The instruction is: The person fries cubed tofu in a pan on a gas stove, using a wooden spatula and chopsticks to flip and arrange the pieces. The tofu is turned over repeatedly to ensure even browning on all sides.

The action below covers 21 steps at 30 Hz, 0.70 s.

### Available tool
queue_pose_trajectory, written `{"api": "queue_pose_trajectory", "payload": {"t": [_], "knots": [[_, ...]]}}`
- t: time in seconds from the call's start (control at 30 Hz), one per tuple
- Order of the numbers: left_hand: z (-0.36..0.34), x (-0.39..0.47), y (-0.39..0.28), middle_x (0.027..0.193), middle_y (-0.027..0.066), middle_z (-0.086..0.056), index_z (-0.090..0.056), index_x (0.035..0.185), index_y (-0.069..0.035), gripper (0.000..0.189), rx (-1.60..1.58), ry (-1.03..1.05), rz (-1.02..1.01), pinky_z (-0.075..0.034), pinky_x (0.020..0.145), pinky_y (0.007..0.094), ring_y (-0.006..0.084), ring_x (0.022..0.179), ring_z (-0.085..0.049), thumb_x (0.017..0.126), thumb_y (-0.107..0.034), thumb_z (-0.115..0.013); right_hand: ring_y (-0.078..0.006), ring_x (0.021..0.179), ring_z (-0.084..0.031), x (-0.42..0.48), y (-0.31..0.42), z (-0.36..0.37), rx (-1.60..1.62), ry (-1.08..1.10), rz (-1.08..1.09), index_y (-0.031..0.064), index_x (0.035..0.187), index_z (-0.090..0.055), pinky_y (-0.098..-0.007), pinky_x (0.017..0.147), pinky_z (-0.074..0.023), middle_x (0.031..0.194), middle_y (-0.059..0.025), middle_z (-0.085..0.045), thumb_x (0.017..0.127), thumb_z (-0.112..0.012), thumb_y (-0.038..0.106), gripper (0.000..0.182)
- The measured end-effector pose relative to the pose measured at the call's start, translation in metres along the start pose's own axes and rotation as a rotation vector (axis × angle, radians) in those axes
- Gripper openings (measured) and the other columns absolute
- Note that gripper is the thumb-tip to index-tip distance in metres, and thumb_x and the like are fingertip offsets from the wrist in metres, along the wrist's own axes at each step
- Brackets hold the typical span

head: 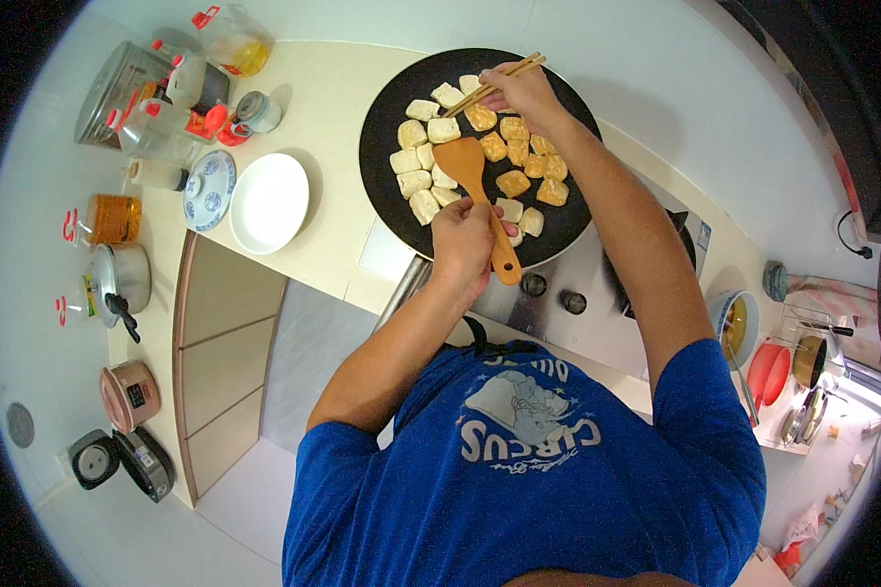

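Before me a large black frying pan point(382, 139) sits over the stove, spread with pieces of tofu. On its left half lie pale tofu pieces point(414, 182); golden-browned tofu pieces point(513, 183) cover much of the right. My left hand point(464, 238) grips the handle of a wooden spatula point(461, 160), whose flat blade rests among the pale pieces. A pair of wooden chopsticks point(461, 104) is held in my right hand point(521, 92), their tips pointing down-left near the pale pieces at the top. Part of the tofu is hidden beneath my right hand and forearm.
Left of the pan stand a white bowl point(270, 204), a patterned lid point(210, 191) and a glass jar point(258, 112). Behind them are oil bottles point(236, 55). Stove knobs point(534, 285) sit below the pan. At right are a bowl of liquid point(734, 326) and a red basin point(769, 373).
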<state>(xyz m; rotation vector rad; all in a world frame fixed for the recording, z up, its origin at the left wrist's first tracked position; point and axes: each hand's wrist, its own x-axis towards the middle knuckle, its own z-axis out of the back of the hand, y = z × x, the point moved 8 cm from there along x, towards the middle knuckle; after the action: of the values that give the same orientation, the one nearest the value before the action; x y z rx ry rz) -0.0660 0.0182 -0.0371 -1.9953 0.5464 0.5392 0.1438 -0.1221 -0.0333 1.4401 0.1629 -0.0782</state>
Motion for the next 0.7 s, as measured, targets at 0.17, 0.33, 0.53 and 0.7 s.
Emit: {"api": "queue_pose_trajectory", "payload": {"t": [0.17, 0.33, 0.53, 0.7], "knots": [[-0.001, -0.001, 0.002, 0.095, 0.0138, -0.057, -0.044, 0.124, 0.013, 0.028, -0.056, -0.016, 0.004, -0.053, 0.057, 0.0316, 0.0199, 0.067, -0.063, 0.102, -0.003, -0.042, -0.0215, 0.08, -0.074, 0.0, 0.006, 0.004, -0.03, 0.019, -0.013, -0.0041, 0.101, -0.068, -0.0276, 0.069, -0.0619, 0.094, -0.0163, -0.072, 0.098, -0.063, 0.021, 0.026], [-0.002, -0.002, 0.002, 0.095, 0.0133, -0.057, -0.044, 0.124, 0.013, 0.027, -0.054, -0.004, 0.021, -0.053, 0.057, 0.0316, 0.0198, 0.067, -0.062, 0.102, -0.003, -0.042, -0.0232, 0.08, -0.075, -0.005, 0.017, 0.007, 0.01, 0.03, -0.003, -0.0048, 0.102, -0.067, -0.0301, 0.07, -0.063, 0.094, -0.0172, -0.071, 0.098, -0.063, 0.022, 0.027], [-0.004, -0.008, 0.003, 0.094, 0.0131, -0.058, -0.045, 0.122, 0.012, 0.026, -0.043, 0.009, 0.037, -0.053, 0.058, 0.032, 0.0197, 0.067, -0.062, 0.102, -0.004, -0.043, -0.0212, 0.078, -0.074, -0.035, 0.036, -0.007, -0.161, 0.158, 0.004, -0.0053, 0.099, -0.067, -0.0296, 0.069, -0.0625, 0.091, -0.0154, -0.072, 0.099, -0.063, 0.021, 0.026], [-0.014, -0.021, -0.002, 0.095, 0.0138, -0.059, -0.047, 0.119, 0.012, 0.024, -0.084, -0.005, 0.041, -0.053, 0.06, 0.0336, 0.0204, 0.069, -0.063, 0.102, -0.005, -0.043, -0.0181, 0.078, -0.073, -0.046, 0.04, -0.008, -0.207, 0.199, 0.038, -0.004, 0.1, -0.068, -0.0274, 0.068, -0.061, 0.09, -0.0133, -0.072, 0.099, -0.062, 0.02, 0.024]]}}
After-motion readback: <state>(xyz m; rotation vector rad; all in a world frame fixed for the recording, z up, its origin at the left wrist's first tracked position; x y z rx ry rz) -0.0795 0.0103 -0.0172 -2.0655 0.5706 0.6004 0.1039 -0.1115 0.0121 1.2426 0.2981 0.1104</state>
